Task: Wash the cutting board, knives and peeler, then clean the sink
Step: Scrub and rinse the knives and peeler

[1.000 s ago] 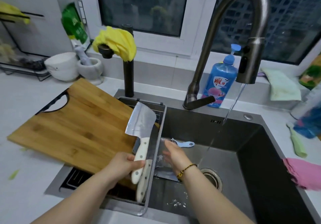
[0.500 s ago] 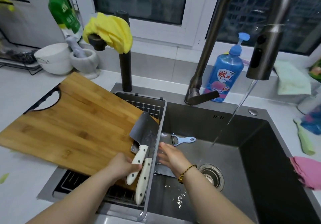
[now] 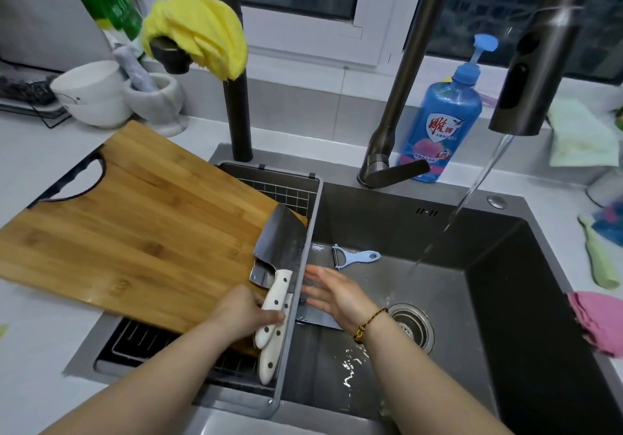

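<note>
Where the left hand (image 3: 247, 313) closes fingers and thumb round the white riveted handle of the cleaver (image 3: 279, 245), the tool's long axis runs away from the person, handle near and blade far, close along the right wall of the drain rack (image 3: 279, 188). Its blade leans over the lower right corner of the cutting board (image 3: 135, 232), which lies tilted, partly on the counter and partly over the rack. A second knife (image 3: 271, 358), with a like handle, lies just beneath the first on almost the same line (whether the left hand also touches it cannot be told). Across the rack wall, in the basin of the sink (image 3: 387, 229), the right hand (image 3: 337, 294) is spread flat, fingers straight and holding nothing, above a flat blade (image 3: 318, 320) on the basin floor; contact between palm and metal is hidden. The peeler (image 3: 355, 256) lies just beyond the right fingertips, handle pointing right. The water stream (image 3: 472, 191) from the tap (image 3: 526, 70) falls to the right of both hands and strikes the floor near the peeler's handle end.

Judgement: to be rinsed, the cleaver must travel rightward over the rack wall, crosswise to its own axis. The right hand is nearer the water and the peeler, and it lies in the cleaver's likely path, so the edge calls for care there.
</note>
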Motion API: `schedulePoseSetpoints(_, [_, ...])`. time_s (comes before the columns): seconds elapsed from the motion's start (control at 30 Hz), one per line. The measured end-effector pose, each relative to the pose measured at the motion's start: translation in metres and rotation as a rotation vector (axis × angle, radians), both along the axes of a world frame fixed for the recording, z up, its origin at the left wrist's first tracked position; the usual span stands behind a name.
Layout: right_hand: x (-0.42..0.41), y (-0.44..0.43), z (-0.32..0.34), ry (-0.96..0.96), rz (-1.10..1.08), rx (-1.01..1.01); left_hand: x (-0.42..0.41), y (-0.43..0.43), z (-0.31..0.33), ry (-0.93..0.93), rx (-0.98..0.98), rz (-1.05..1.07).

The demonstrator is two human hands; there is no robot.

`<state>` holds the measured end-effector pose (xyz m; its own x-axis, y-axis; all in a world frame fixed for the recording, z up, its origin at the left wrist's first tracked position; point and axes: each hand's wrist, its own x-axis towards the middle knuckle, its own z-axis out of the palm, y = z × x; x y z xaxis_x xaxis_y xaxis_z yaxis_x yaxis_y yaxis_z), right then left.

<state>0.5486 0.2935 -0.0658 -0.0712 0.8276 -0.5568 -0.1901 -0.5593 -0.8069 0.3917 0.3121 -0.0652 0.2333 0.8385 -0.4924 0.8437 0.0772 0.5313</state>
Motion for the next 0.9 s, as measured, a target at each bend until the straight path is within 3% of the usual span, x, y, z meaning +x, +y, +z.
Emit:
schedulePoseSetpoints(0.1, [0.01, 0.0, -0.013, -0.066, 0.011, -0.011, -0.002, 0.002, -0.007, 0.042, 0.004, -0.045])
schedulePoseSetpoints(0.23, [0.033, 0.0, -0.038, -0.308, 0.014, -0.091, -0.003, -0.001, -0.011, 0.062, 0.095, 0.032])
schedulePoseSetpoints(0.33, [0.047, 0.004, -0.06, -0.559, 0.061, -0.107, 0.001, -0.007, -0.01, 0.013, 0.378, 0.172])
schedulePoseSetpoints(0.43, [0.052, 0.007, -0.072, -0.838, 0.297, -0.064, 0.012, -0.005, -0.005, -0.112, 0.662, 0.005])
schedulePoseSetpoints(0.5, [0.057, 0.007, -0.081, -0.997, 0.513, -0.073, 0.027, -0.002, -0.004, -0.107, 0.633, -0.12])
schedulePoseSetpoints(0.63, [0.068, 0.004, -0.099, -1.211, 0.777, -0.136, 0.046, 0.006, -0.017, 0.08, 0.547, -0.3])
schedulePoseSetpoints(0.8, [0.07, 0.003, -0.116, -1.406, 0.87, -0.117, 0.043, 0.012, -0.022, 0.256, 0.544, -0.409])
schedulePoseSetpoints(0.9, [0.061, 0.007, -0.124, -1.519, 0.871, -0.08, 0.041, 0.013, -0.029, 0.245, 0.526, -0.433])
